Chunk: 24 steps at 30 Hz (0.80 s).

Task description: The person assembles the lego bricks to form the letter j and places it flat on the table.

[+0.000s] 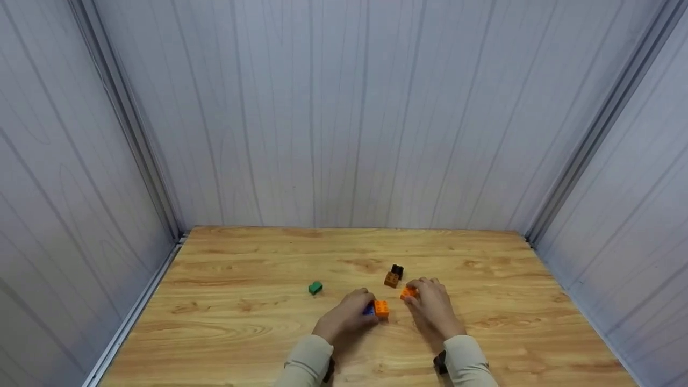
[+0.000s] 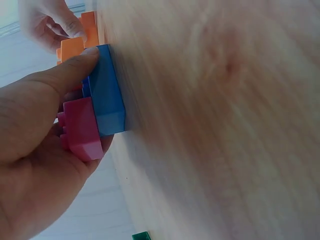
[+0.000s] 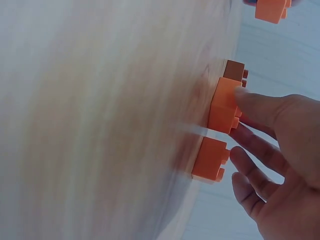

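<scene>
Left hand (image 1: 346,313): clamped on a long blue brick (image 2: 109,95), with thumb to one side and fingers curled round the other. Carried on top of the blue brick, apparently at opposite ends: a pink brick (image 2: 82,130) close to the palm and an orange end brick (image 1: 381,308). Studs upward. Location: about midway between left and right edges of the wooden tabletop (image 1: 231,344). Contact between blue brick and tabletop: cannot tell. Probable reason for grip: steadying all three bricks as one block.

Right hand (image 1: 434,307): pinching a loose orange brick (image 3: 225,105) between thumb and fingertips, near the studded top, probably to leave the lower faces clear. Remaining fingers bent and apart, close to a second orange brick (image 3: 210,159); contact there, cannot tell.

Toward the far edge: a brown brick (image 1: 391,279) with a black brick (image 1: 397,270) directly behind. Toward the left edge, apart from the rest: a green brick (image 1: 315,287).

Surface: yellowish wood grain, smooth in appearance. Room: pale back wall (image 1: 344,107) along the far edge, matching side walls (image 1: 48,177), grey corner strips (image 1: 126,118) between.
</scene>
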Each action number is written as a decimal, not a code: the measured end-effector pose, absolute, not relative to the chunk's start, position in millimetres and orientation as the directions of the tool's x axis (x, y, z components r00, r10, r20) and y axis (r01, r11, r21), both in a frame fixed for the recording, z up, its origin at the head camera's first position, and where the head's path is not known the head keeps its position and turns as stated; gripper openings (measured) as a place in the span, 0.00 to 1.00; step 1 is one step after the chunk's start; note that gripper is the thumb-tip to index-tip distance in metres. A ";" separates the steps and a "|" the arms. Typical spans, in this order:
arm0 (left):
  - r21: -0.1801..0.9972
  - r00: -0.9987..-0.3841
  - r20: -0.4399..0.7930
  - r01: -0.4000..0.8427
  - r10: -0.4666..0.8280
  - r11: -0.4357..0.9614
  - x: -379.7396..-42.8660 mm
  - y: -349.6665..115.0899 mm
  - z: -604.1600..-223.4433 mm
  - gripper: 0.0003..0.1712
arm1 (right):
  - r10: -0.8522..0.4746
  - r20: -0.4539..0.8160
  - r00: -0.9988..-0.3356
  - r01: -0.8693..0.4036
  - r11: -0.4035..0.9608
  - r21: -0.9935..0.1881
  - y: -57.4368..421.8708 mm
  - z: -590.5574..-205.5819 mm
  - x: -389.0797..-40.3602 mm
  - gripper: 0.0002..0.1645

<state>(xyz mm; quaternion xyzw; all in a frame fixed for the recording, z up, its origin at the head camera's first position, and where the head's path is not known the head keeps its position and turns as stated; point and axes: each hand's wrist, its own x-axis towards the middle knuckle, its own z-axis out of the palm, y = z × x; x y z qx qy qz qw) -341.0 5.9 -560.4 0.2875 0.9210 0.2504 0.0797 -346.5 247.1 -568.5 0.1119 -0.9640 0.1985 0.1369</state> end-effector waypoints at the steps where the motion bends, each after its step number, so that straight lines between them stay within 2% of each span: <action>1: 0.514 -0.822 -0.003 0.487 0.569 0.706 -341.1 5.9 -560.4 0.22 | -0.162 0.309 -0.937 -0.271 0.896 -0.352 247.3 -567.7 -346.3 0.18; 16: 0.600 -0.828 -0.006 0.445 0.561 0.664 -342.9 3.5 -565.0 0.20 | -0.193 0.351 -0.916 -0.315 0.888 -0.334 247.9 -567.7 -343.6 0.15; 24: 0.599 -0.828 0.004 0.452 0.561 0.661 -343.9 3.1 -565.6 0.20 | -0.226 0.351 -0.909 -0.349 0.873 -0.342 245.0 -563.4 -339.0 0.16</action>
